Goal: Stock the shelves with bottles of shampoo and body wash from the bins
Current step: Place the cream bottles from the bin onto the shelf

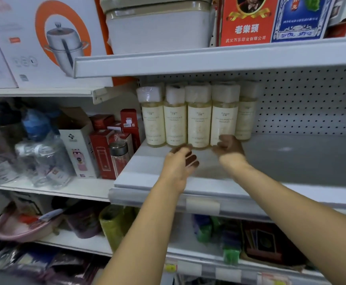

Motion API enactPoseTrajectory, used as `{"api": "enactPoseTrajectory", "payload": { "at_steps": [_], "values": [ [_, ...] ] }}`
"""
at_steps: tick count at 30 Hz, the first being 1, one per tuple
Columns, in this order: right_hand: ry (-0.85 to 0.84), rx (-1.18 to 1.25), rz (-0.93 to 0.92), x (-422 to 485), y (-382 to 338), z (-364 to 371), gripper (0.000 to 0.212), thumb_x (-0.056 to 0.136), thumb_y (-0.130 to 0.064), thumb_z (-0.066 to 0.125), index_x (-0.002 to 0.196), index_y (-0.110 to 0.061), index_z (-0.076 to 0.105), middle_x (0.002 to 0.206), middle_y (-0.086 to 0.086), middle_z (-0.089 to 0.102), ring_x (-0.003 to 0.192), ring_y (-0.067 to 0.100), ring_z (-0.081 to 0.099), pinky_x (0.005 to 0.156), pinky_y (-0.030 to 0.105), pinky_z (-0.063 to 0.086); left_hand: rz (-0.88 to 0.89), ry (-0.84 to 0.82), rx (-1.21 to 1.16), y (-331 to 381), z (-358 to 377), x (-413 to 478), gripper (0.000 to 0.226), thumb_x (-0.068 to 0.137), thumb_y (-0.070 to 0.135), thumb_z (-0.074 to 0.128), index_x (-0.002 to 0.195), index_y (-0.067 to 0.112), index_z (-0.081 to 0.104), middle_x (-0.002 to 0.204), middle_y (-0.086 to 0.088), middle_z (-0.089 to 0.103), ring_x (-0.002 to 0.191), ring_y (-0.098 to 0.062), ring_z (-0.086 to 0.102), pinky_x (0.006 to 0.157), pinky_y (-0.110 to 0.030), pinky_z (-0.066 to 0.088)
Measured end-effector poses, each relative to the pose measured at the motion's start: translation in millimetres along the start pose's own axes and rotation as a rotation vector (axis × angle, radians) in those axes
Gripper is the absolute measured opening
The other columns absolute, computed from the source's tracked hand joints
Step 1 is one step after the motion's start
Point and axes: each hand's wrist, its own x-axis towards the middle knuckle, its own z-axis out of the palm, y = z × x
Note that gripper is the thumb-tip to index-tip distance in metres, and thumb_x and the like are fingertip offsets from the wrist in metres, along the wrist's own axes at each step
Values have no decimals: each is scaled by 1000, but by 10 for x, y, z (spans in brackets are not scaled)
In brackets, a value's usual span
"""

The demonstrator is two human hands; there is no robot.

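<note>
Several cream-labelled bottles [199, 120] with white caps wrapped in film stand in a row at the back left of the grey shelf [291, 161]. My left hand [181, 160] hovers just in front of the base of the middle bottles with its fingers loosely curled, holding nothing. To its right, my right hand [229, 148] lies at the foot of the fourth bottle [224, 120]. Its loosely curled fingertips are at that bottle's base, and I cannot tell whether they touch it. No bin is in view.
A pegboard back panel [304, 103] runs behind the shelf, whose right part is bare. The upper shelf edge [209, 60] hangs close above the caps. Red boxes and flasks [114, 145] crowd the neighbouring shelf on the left. Packaged goods fill the shelf below [229, 235].
</note>
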Motion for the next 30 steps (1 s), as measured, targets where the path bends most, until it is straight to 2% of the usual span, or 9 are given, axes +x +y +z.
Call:
{"api": "enactPoseTrajectory", "payload": {
  "at_steps": [3, 6, 9, 14, 16, 20, 24, 27, 30],
  "values": [
    [-33, 129, -92, -421, -166, 160, 25, 93, 0, 56, 115, -12, 59, 100, 2, 64, 100, 22, 59, 93, 32, 50, 30, 29, -110, 112, -338, -335, 29, 98, 11, 60, 125, 3, 54, 111, -16, 63, 105, -30, 65, 94, -42, 55],
    [-77, 135, -209, -840, -271, 391, 21, 94, -3, 57, 104, -21, 61, 95, -3, 65, 97, 20, 63, 91, 42, 56, 75, 72, -93, 200, -707, -635, 28, 98, 13, 60, 124, 3, 56, 111, -16, 66, 101, -29, 68, 86, -40, 59],
    [-124, 162, -281, -1296, -357, 651, 25, 93, -2, 56, 105, -23, 62, 95, -4, 66, 93, 16, 65, 78, 35, 59, 95, 107, -66, 253, -1100, -873, 23, 98, 15, 61, 119, 6, 58, 110, -15, 67, 97, -28, 69, 80, -37, 60],
    [-271, 141, -291, -1949, -214, 1104, 23, 95, -2, 54, 106, -19, 65, 96, -4, 68, 90, 12, 67, 79, 28, 56, 33, 181, -16, 157, -1769, -1148, 19, 99, 19, 58, 115, 8, 61, 100, -11, 71, 85, -22, 70, 75, -34, 60],
    [-340, 139, -237, -2138, -21, 1279, 22, 93, 1, 55, 101, -17, 65, 91, 0, 68, 82, 15, 66, 72, 28, 56, -16, 221, 6, 27, -2063, -1210, 20, 100, 20, 57, 115, 9, 62, 99, -9, 70, 84, -21, 69, 72, -32, 59],
    [-472, 64, -34, -2429, 550, 1557, 25, 94, 2, 56, 94, -22, 63, 90, 9, 66, 68, 13, 63, 59, 25, 54, -160, 324, 33, -383, -2648, -1287, 21, 101, 21, 55, 117, 8, 60, 103, -10, 69, 88, -23, 67, 75, -34, 57],
    [-582, -18, 209, -2609, 1144, 1764, 17, 95, 2, 55, 104, -10, 63, 87, 10, 61, 68, 16, 59, 54, 21, 52, -327, 418, 50, -854, -3158, -1326, 14, 101, 23, 55, 107, 11, 62, 102, -9, 70, 87, -22, 68, 71, -33, 55],
    [-648, -82, 379, -2691, 1596, 1957, 17, 96, 0, 55, 110, -8, 61, 89, 9, 61, 68, 15, 61, 54, 21, 52, -436, 488, 42, -1239, -3509, -1306, 16, 100, 25, 57, 103, 10, 65, 103, -7, 71, 89, -20, 69, 74, -33, 57],
    [-700, -79, 553, -2787, 2105, 2184, 15, 96, 1, 54, 107, -7, 59, 85, 9, 60, 67, 18, 59, 53, 20, 50, -533, 553, 12, -1660, -3827, -1260, 20, 100, 25, 57, 108, 8, 66, 104, -5, 72, 90, -20, 69, 68, -30, 57]
  ]
}}
